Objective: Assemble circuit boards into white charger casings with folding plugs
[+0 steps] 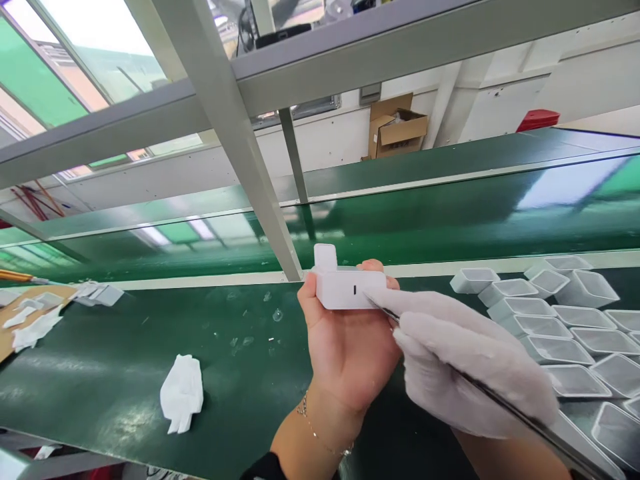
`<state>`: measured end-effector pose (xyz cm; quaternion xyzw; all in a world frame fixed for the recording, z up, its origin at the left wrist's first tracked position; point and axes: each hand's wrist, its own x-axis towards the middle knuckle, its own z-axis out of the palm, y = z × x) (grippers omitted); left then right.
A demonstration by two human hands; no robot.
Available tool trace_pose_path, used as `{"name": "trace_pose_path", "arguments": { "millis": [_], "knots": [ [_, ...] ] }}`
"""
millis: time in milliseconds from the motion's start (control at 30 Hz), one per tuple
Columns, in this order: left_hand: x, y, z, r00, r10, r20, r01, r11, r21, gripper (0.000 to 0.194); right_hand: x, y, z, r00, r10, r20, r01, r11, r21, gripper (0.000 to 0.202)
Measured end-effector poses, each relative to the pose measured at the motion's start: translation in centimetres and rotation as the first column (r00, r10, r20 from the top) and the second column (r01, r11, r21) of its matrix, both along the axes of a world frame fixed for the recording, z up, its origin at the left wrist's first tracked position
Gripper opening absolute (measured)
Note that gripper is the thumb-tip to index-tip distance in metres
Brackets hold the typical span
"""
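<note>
white casing, dark mark | left hand holds it | right hand grips metal tool

Head view, facing forward-down (hands close).

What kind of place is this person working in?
Probably a factory or workshop. There's a long green work surface, many similar open-topped containers on the right, and a gloved right hand holding a thin metal tool by a white piece.

The casing is white, its slot black, the table green.
</note>
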<state>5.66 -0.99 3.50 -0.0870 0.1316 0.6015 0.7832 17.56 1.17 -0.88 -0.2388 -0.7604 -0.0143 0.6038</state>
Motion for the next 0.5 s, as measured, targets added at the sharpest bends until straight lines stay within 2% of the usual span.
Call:
{"name": "trace_pose_path", "arguments": {
  "millis": [67, 200, 367, 500],
  "knots": [
    [-0.1, -0.1, -0.1, 0.999, -0.038, 0.025, 0.037, 0.998, 0.040, 0.048, 0.4, 0.0, 0.0, 1.000, 0.010, 0.026, -0.011, 0.999, 0.044, 0.026],
    [-0.1, -0.3, -0.1, 0.999, 0.001, 0.032, -0.003, 0.999, 0.042, 0.049, 1.0, 0.0, -0.2, 0.994, 0.024, 0.104, -0.026, 0.999, 0.019, 0.038],
    [0.1, -0.2, 0.0, 1.000, -0.013, 0.022, 0.012, 0.999, 0.041, 0.054, 1.3, 0.2, 0.2, 0.989, 0.040, 0.145, -0.041, 0.999, 0.005, 0.042],
    [0.3, -0.1, 0.2, 1.000, 0.004, 0.014, -0.005, 0.999, 0.032, 0.056, 1.1, 0.2, 0.2, 0.991, -0.014, 0.132, 0.009, 0.999, 0.034, 0.043]
  ]
}}
